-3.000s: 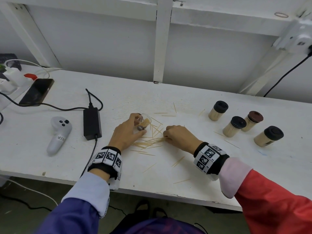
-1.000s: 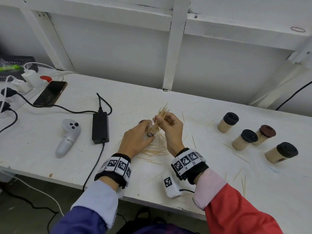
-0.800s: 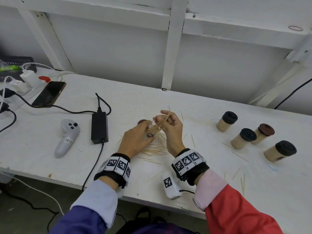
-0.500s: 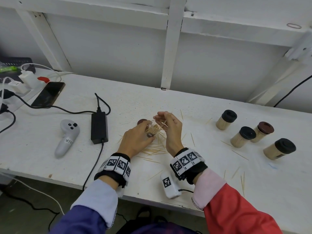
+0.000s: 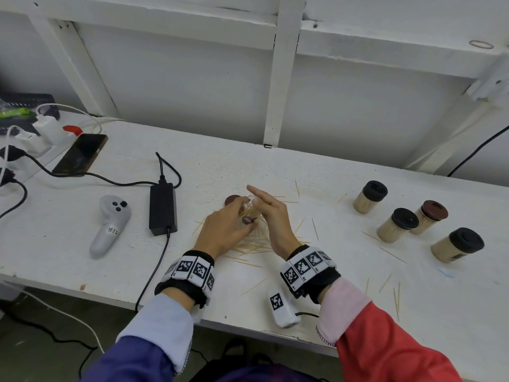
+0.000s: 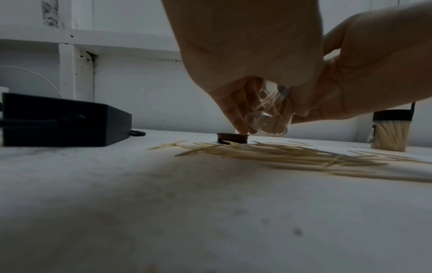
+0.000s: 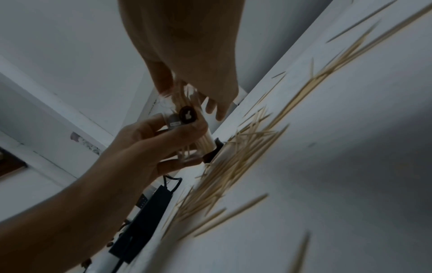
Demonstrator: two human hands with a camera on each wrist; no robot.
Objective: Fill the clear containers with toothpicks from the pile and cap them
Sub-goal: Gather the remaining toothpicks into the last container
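Left hand (image 5: 220, 230): fingers and thumb curl round the clear container (image 6: 268, 118), holding it tilted, off the table (image 5: 275, 166).
Right hand (image 5: 271, 213): fingers stretched out straight over the container's mouth, palm side against it; gripping nothing that shows.
Toothpicks in container (image 6: 273, 109): a loose bunch, between the left fingers and thumb.
Pile (image 5: 253, 248): scattered flat on the table under both hands.
Brown cap (image 5: 232, 200): on the table just beyond the left fingertips.
Capped containers (image 5: 398, 224): four, well apart to the right of the right hand.
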